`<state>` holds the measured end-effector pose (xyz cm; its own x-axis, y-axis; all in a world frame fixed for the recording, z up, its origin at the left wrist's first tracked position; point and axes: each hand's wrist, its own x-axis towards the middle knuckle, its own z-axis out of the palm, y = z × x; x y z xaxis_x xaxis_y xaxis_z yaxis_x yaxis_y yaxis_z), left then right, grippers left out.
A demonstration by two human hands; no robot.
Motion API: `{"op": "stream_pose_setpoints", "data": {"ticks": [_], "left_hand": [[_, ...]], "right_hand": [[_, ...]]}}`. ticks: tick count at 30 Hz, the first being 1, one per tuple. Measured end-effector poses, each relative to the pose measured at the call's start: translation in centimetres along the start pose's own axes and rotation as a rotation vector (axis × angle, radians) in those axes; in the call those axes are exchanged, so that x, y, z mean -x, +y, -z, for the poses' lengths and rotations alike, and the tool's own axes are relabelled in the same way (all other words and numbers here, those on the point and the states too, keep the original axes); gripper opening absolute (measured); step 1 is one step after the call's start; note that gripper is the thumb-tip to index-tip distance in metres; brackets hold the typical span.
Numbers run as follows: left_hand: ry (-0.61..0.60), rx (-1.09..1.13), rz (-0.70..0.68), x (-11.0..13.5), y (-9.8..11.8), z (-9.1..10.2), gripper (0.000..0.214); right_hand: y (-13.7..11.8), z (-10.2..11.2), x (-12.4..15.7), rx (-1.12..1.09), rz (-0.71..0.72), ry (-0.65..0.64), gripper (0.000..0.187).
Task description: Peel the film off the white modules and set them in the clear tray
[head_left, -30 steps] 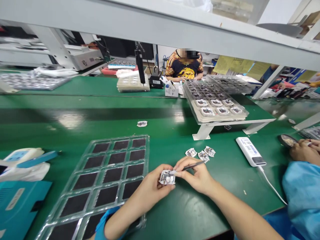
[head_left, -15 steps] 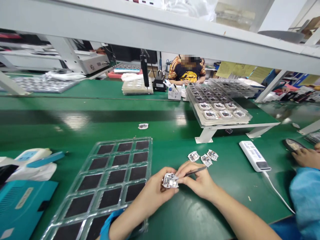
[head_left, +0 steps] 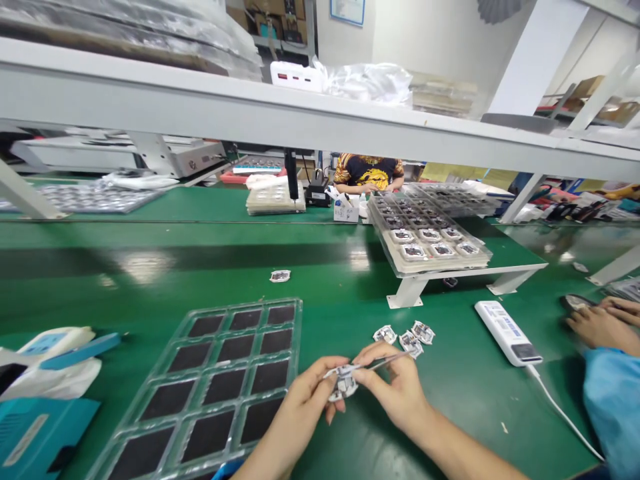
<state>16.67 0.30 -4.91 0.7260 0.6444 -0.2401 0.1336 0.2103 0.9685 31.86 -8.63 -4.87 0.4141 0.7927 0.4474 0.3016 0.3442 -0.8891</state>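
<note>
My left hand [head_left: 306,399] grips a small white electronic housing [head_left: 345,383] by its edge, with silvery parts showing on its upper face. From the right, my right hand [head_left: 397,387] pinches thin tweezers [head_left: 389,361], whose back end sticks out past the knuckles. The fingertips of my right hand are at the housing's right edge, and the tweezers' tips are too small to make out there. Just beyond my right hand lie three similar housings [head_left: 411,344] in a loose group. Another single housing [head_left: 280,275] rests farther off on the green table.
A clear tray [head_left: 299,327] with black pads lies to the left. A low stand [head_left: 406,293] bears stacked trays of housings. To the right are a white corded device [head_left: 507,332] and a co-worker's hands [head_left: 597,327]. A shelf beam [head_left: 300,110] crosses overhead.
The view has tilted up, so the table sits lower in the picture. My left thumb has moved up onto the housing, and the housing has turned a little.
</note>
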Motion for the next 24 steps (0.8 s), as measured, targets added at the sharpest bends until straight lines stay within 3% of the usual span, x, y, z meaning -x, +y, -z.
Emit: {"op": "stream_pose_setpoints", "data": {"ticks": [7, 14, 19, 24], "left_hand": [[0.021, 0.052, 0.003, -0.2, -0.3, 0.1, 0.045], [0.032, 0.112, 0.067, 0.5, 1.0, -0.2, 0.049], [0.047, 0.165, 0.144, 0.6, 2.3, -0.6, 0.052], [0.04, 0.069, 0.093, 0.1, 2.0, -0.6, 0.049]], "right_hand": [[0.5, 0.1, -0.4, -0.166, -0.194, -0.007, 0.025], [0.2, 0.2, -0.8, -0.374, -0.495, -0.021, 0.033], [-0.1, 0.3, -0.8, -0.32, -0.394, 0.074, 0.026], [0.0, 0.2, -0.4, -0.191, -0.299, 0.098, 0.017]]}}
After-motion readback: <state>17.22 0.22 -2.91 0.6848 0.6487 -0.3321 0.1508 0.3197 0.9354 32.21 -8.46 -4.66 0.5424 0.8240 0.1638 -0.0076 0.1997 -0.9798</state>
